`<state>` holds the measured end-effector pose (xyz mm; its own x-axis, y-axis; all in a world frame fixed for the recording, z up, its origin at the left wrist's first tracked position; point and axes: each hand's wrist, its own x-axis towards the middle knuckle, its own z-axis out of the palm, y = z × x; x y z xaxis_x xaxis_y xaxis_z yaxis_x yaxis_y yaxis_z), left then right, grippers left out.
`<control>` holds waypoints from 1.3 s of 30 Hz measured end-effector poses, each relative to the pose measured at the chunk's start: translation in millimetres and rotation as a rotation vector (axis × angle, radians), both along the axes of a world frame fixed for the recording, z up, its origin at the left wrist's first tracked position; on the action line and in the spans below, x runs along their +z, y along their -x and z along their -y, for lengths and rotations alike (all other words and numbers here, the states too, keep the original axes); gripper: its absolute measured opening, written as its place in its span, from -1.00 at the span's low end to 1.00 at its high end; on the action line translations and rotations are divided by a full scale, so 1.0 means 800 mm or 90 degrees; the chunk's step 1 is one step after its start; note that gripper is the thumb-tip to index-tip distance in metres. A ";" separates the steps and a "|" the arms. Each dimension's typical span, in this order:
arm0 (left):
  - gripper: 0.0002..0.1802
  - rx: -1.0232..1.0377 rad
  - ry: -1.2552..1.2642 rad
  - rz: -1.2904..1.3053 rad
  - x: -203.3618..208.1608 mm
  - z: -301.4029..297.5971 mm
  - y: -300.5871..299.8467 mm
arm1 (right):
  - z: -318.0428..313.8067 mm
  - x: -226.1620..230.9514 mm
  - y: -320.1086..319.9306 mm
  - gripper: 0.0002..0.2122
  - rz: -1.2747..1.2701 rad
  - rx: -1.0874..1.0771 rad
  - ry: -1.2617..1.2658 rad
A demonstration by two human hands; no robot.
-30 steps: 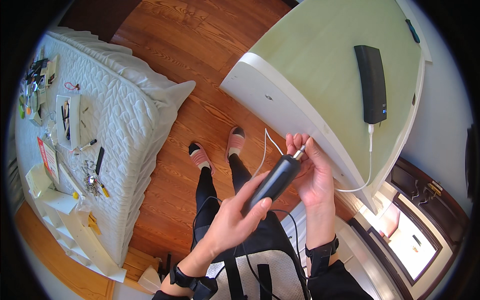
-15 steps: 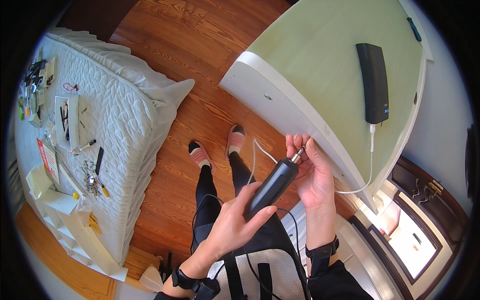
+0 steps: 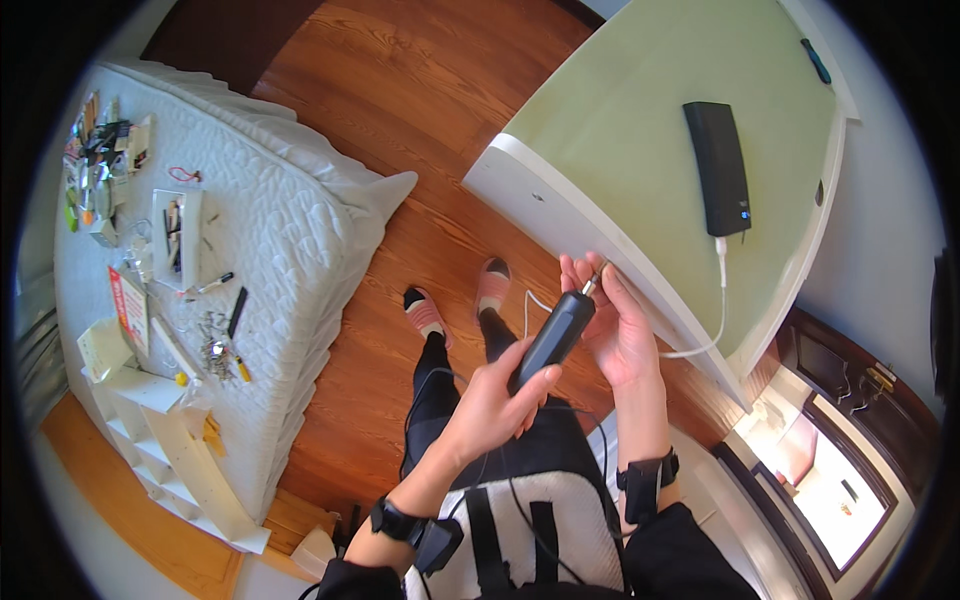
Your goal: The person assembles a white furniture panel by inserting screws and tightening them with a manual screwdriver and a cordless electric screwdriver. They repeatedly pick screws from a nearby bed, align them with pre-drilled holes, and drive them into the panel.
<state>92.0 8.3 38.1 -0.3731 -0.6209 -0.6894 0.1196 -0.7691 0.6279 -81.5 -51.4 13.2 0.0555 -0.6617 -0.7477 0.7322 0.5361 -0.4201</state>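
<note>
My left hand (image 3: 488, 405) is wrapped round the black body of a slim electric screwdriver (image 3: 556, 338), which points up and to the right. At its tip, the thumb and fingertips of my right hand (image 3: 625, 335) pinch the metal bit (image 3: 590, 285). Whether a small screw sits there too, I cannot tell. Both hands are in front of my body, beside the white edge of a pale green panel (image 3: 600, 120). A white cable (image 3: 721, 300) runs from a black power bank (image 3: 716, 165) on the panel and passes behind my right hand.
A screwdriver with a dark teal handle (image 3: 816, 62) lies at the panel's far right. On the left, a white mattress (image 3: 300, 260) bears a white box (image 3: 192, 225), scattered small parts and a white shelf-like piece (image 3: 150, 455). My slippered feet (image 3: 428, 315) stand on the wooden floor (image 3: 400, 120).
The view has shifted, so the bed and floor sit further right. Both hands with the electric screwdriver have risen slightly in view; the grip and the pinch at the bit look the same.
</note>
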 end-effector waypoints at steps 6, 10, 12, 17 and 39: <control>-0.53 0.003 0.076 0.039 -0.002 -0.005 0.002 | -0.006 -0.001 -0.009 -0.79 0.084 -0.055 -0.016; -0.58 -0.027 0.104 0.051 -0.003 -0.006 -0.002 | -0.005 -0.007 -0.014 -0.81 0.117 -0.103 -0.024; -0.58 -0.030 0.110 0.040 -0.002 -0.005 -0.002 | -0.005 -0.008 -0.013 -0.81 0.102 -0.098 -0.024; -0.57 -0.039 0.122 0.065 0.003 -0.006 -0.001 | -0.003 -0.009 -0.012 -0.81 0.065 -0.082 -0.020; -0.45 -0.050 0.159 0.115 0.010 -0.005 -0.001 | -0.008 -0.002 -0.009 -0.63 0.057 0.009 0.062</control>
<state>93.0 12.4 46.5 -0.3122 -0.7534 -0.5788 -0.0641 -0.5911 0.8040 -73.9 -44.9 11.5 0.1293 -0.7299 -0.6713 0.7615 0.5066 -0.4042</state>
